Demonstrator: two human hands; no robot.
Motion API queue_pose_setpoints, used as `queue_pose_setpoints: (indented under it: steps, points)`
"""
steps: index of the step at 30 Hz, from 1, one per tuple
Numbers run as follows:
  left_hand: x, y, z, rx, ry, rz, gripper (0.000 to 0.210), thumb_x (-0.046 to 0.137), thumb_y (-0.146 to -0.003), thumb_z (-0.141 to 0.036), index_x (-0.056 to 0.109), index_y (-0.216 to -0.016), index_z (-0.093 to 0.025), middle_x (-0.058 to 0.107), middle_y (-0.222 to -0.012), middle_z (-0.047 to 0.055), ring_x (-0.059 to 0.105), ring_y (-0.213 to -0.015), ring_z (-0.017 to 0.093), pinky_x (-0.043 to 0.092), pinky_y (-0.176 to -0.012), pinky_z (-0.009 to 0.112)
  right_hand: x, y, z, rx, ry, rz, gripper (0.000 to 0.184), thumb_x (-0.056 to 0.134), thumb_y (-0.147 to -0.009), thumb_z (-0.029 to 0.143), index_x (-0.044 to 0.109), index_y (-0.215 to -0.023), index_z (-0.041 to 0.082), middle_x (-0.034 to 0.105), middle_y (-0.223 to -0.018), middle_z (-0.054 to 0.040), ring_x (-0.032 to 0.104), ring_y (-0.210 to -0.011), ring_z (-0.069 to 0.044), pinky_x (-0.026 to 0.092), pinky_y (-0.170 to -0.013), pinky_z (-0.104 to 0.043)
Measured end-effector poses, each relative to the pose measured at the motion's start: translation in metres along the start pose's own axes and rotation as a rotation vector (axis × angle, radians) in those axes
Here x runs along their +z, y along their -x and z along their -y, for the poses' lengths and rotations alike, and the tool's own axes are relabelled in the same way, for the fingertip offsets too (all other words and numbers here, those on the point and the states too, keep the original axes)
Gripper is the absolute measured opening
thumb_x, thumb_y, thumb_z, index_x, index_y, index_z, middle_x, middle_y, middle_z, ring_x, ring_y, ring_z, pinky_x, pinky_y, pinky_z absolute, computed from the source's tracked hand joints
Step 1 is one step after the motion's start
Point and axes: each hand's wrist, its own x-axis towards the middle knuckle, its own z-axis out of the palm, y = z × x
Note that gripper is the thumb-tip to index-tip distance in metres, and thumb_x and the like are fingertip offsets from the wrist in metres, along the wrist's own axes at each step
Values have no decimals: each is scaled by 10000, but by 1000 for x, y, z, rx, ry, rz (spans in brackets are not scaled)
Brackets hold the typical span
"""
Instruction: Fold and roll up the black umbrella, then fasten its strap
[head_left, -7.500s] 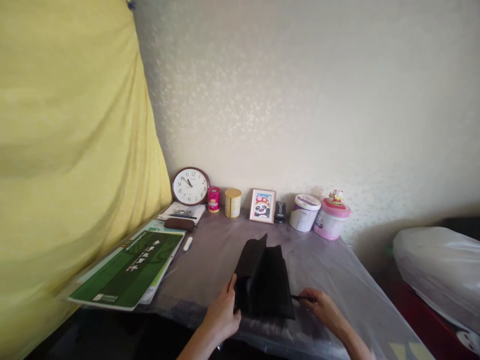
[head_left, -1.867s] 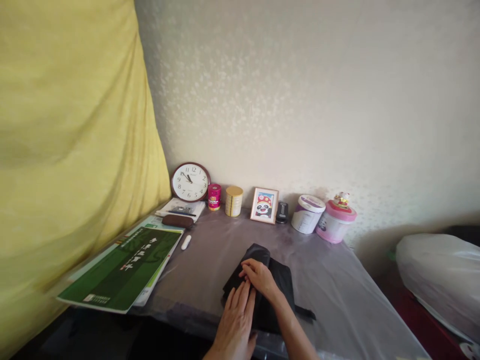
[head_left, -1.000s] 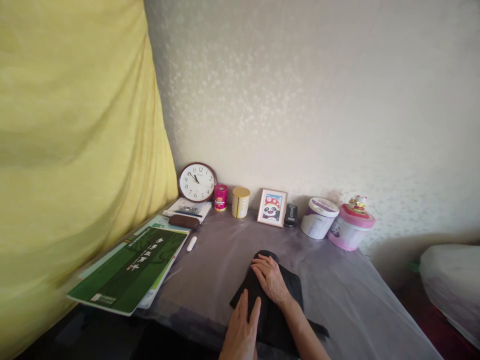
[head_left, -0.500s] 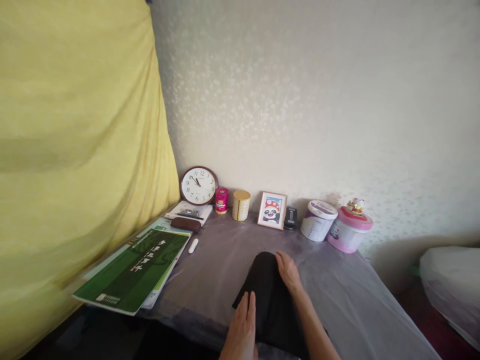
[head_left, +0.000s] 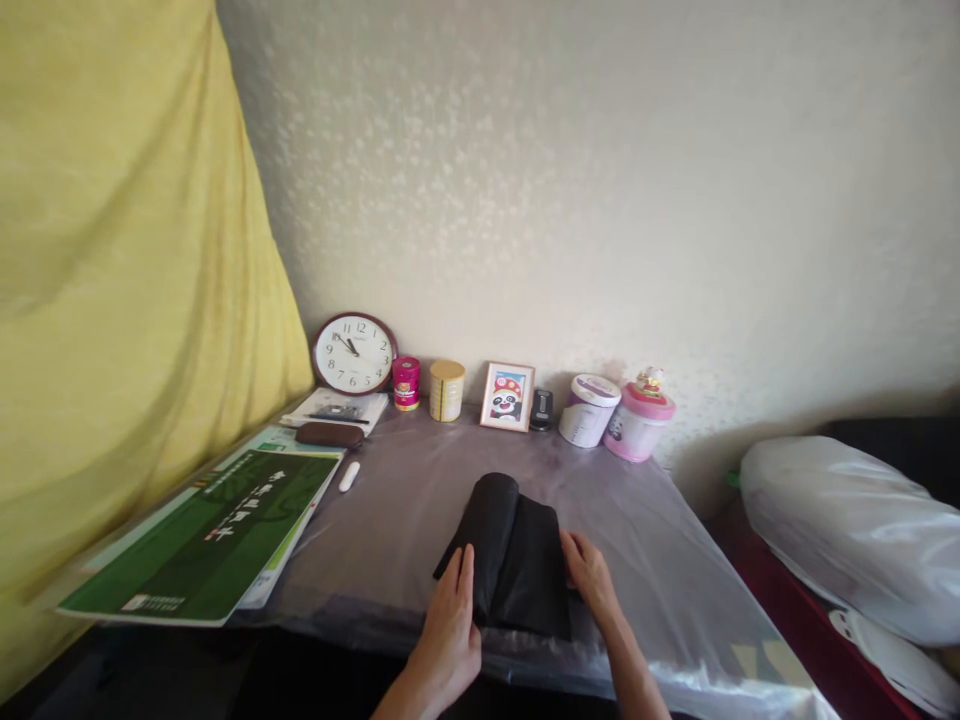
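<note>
A piece of black cloth [head_left: 529, 565] lies partly folded near the front of the table, its left part raised in a rounded fold. My left hand [head_left: 446, 625] rests against the left side of that fold, fingers stretched out along it and the thumb lower down. At the cloth's right edge, my right hand [head_left: 589, 572] has its fingers bent round the border, gripping it; some fingertips are hidden.
Along the wall stand a clock [head_left: 355, 353], a pink can [head_left: 406, 384], a yellow-lidded can [head_left: 447, 391], a picture frame [head_left: 508, 397] and two tubs [head_left: 589, 412]. A green book [head_left: 206, 535], a brown case [head_left: 329, 434] and a white object [head_left: 349, 477] lie left. A plastic-wrapped bundle [head_left: 847, 530] sits right.
The black cloth has opened out to the right, showing a fold line down its middle. My right hand has moved down along its right edge. The view has turned slightly right.
</note>
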Motion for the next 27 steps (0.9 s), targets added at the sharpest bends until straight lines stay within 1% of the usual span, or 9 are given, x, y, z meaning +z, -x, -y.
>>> queue_pose_setpoints:
  steps: [1, 5, 9, 14, 17, 20, 24, 27]
  points:
    - [0, 0, 0, 3, -7, -4, 876, 386, -593, 31, 67, -1404, -52, 174, -1482, 164, 212, -1357, 206, 227, -1110, 321, 1, 3, 4, 2, -17, -5, 420, 414, -773, 527, 653, -874, 198, 653, -669, -31, 617, -583, -193, 466, -491, -279]
    - [5, 1, 3, 27, -13, -37, 890, 389, -587, 25, 56, -1407, -67, 174, -1483, 159, 207, -1358, 209, 225, -1110, 335, 6, 12, 18, -79, -83, -48, 433, 467, -742, 550, 670, -840, 180, 661, -693, -37, 621, -679, -213, 485, -565, -292]
    - [9, 2, 6, 33, -7, -49, 901, 386, -588, 23, 33, -1409, -83, 170, -1484, 161, 208, -1357, 208, 240, -1101, 342, 11, 15, 31, -111, -211, 13, 427, 490, -741, 545, 676, -814, 168, 645, -640, -32, 605, -640, -210, 481, -549, -302]
    - [8, 3, 5, 30, -30, -35, 894, 393, -591, 27, 40, -1407, -72, 159, -1484, 171, 190, -1362, 220, 246, -1098, 345, 20, 9, 59, -199, -314, 41, 430, 517, -740, 546, 662, -834, 153, 647, -675, -35, 592, -658, -198, 470, -562, -289]
    - [11, 2, 4, 23, -33, -42, 899, 397, -585, 24, 45, -1406, -69, 156, -1482, 176, 176, -1365, 227, 243, -1101, 363, 32, 5, 78, -251, -343, 63, 434, 519, -749, 537, 652, -876, 144, 653, -715, -38, 589, -673, -188, 467, -579, -279]
    - [14, 1, 4, 16, -35, -59, 930, 418, -554, 19, 51, -1405, -68, 162, -1478, 185, 178, -1363, 242, 238, -1105, 382, 49, 1, 92, -282, -342, 81, 438, 502, -764, 522, 644, -928, 141, 654, -730, -37, 590, -688, -185, 472, -598, -280]
    - [14, -2, 5, 29, -64, -58, 950, 428, -524, 16, 90, -1406, -90, 194, -1475, 165, 190, -1360, 244, 248, -1106, 397, 72, -4, 96, -275, -276, 99, 442, 493, -770, 508, 641, -966, 140, 648, -700, -31, 592, -681, -190, 472, -593, -284]
    - [14, -2, 5, 29, -110, -50, 916, 445, -520, -1, 171, -1392, -73, 208, -1473, 160, 200, -1357, 256, 241, -1112, 394, 84, -8, 94, -275, -224, 112, 415, 476, -785, 477, 635, -992, 154, 645, -695, -26, 598, -687, -191, 469, -596, -281]
